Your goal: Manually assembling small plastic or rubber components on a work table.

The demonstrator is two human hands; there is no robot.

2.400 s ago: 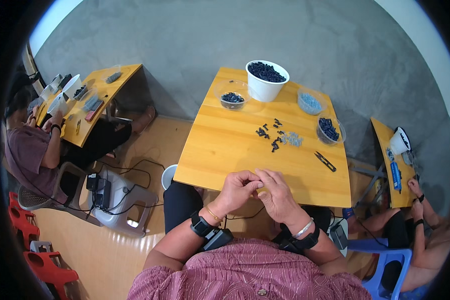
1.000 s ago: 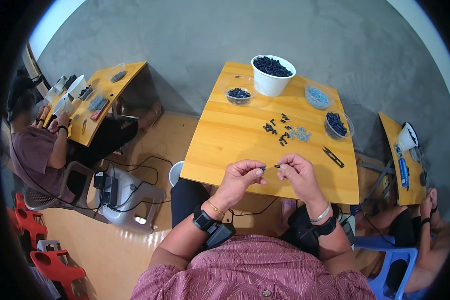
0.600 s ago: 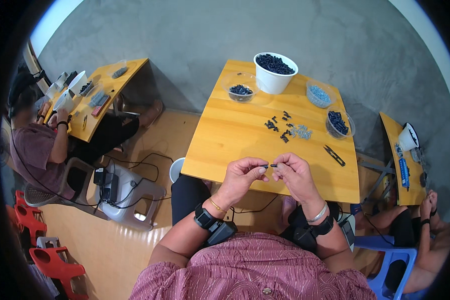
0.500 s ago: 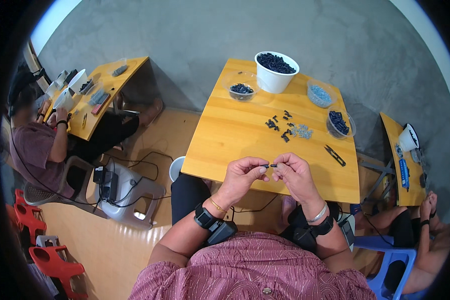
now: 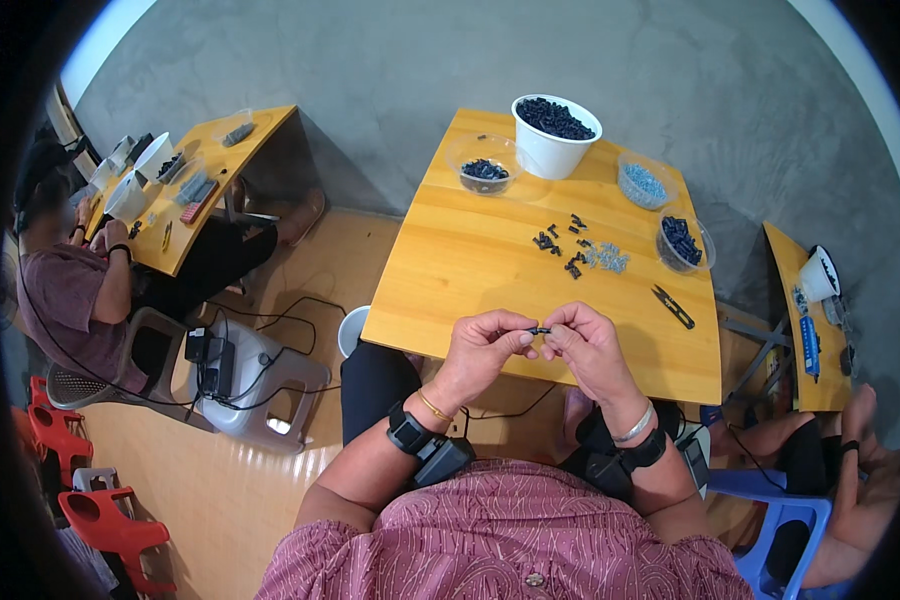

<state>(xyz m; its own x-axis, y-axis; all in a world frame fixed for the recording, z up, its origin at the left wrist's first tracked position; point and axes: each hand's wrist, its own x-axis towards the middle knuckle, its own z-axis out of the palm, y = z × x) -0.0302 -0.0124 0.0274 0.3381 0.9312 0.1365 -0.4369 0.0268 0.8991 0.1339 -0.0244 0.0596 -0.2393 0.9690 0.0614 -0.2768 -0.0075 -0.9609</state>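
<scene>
Piece (image 5: pixel 539 330), small and dark, bridges the left hand (image 5: pixel 473 350) and the right hand (image 5: pixel 588 345) in the head view, its long axis running left to right and both hands equally near; one part or two meeting end to end, it is too small to tell. Each hand closes in a thumb-and-finger pinch on its end, over the near edge of the table (image 5: pixel 440 290). Beyond, well apart from the hands, lie loose dark pieces (image 5: pixel 547 243), clear pieces (image 5: pixel 607 257) and black snips (image 5: pixel 680 315).

Hands (image 5: pixel 482 350) above table (image 5: pixel 460 265), bucket (image 5: pixel 554 156) behind, snips (image 5: pixel 674 308) at right
</scene>
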